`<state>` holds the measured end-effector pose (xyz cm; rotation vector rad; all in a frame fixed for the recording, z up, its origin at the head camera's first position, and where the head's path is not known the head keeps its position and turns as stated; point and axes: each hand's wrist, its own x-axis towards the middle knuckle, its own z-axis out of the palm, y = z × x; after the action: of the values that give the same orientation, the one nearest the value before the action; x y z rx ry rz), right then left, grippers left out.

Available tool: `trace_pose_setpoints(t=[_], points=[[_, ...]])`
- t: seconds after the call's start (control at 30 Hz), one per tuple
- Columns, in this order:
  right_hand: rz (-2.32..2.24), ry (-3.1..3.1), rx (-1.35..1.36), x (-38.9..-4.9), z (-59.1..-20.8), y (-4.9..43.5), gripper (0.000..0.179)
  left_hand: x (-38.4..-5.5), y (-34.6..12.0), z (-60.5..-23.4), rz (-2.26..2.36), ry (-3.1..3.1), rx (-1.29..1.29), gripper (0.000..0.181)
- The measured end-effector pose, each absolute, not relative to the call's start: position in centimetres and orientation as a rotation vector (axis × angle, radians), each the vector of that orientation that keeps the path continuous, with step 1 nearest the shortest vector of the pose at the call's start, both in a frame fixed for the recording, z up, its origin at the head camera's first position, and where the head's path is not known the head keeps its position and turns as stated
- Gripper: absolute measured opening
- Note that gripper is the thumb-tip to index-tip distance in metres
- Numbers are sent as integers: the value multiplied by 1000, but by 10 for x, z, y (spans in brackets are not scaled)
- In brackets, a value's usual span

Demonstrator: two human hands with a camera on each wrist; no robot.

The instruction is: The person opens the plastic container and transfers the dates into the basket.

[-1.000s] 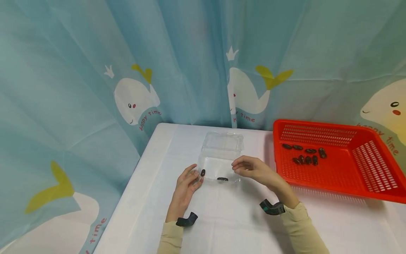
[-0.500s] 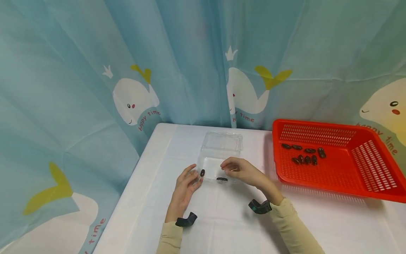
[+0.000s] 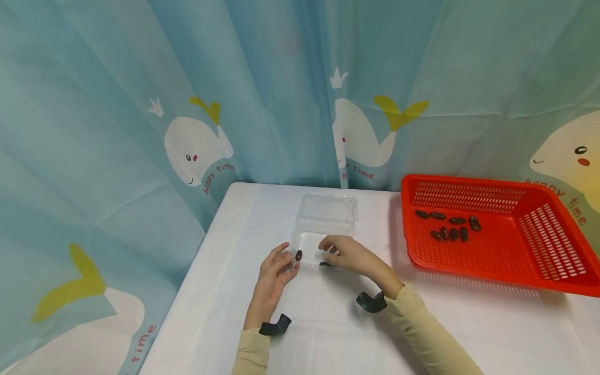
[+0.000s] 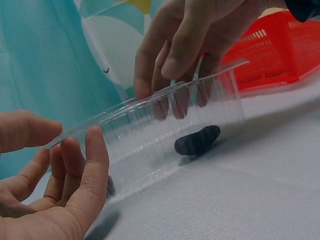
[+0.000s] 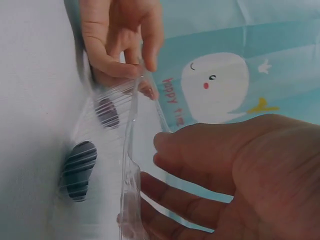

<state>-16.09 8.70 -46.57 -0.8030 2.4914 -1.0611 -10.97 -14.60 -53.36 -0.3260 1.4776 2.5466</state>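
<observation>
A clear plastic clamshell box point(image 3: 310, 241) lies with its lid folded back on the white table. My left hand point(image 3: 272, 278) pinches its left front corner, thumb on the rim and fingers against the wall. My right hand point(image 3: 348, 255) reaches over the box from the right, fingers loosely bent. In the left wrist view, fingertips of the right hand point(image 4: 187, 45) dip inside behind the front wall, with no item visible between them. One dark brown date point(image 3: 298, 255) lies by the box's left side; another date point(image 4: 197, 141) lies along the front wall.
A red slotted basket point(image 3: 497, 260) stands to the right, with several dark dates point(image 3: 453, 234) grouped on its left half. A blue curtain point(image 3: 281, 104) with whale prints hangs behind the table point(image 3: 328, 333).
My right hand has moved left, from the box's right edge to over its inside, and now partly covers the front date. The left hand stays at the corner.
</observation>
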Motion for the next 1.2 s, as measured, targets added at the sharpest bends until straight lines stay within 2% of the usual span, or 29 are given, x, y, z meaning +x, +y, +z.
trace_pose_setpoints(t=[0.5,1.2], points=[[-866,2506,-699,-162,-466,70,24,-109,-145,-533,2533,1492,-313,52],[-833,2177,-725,-194,-475,67,22,-108,-146,-534,2523,1504,-309,51]])
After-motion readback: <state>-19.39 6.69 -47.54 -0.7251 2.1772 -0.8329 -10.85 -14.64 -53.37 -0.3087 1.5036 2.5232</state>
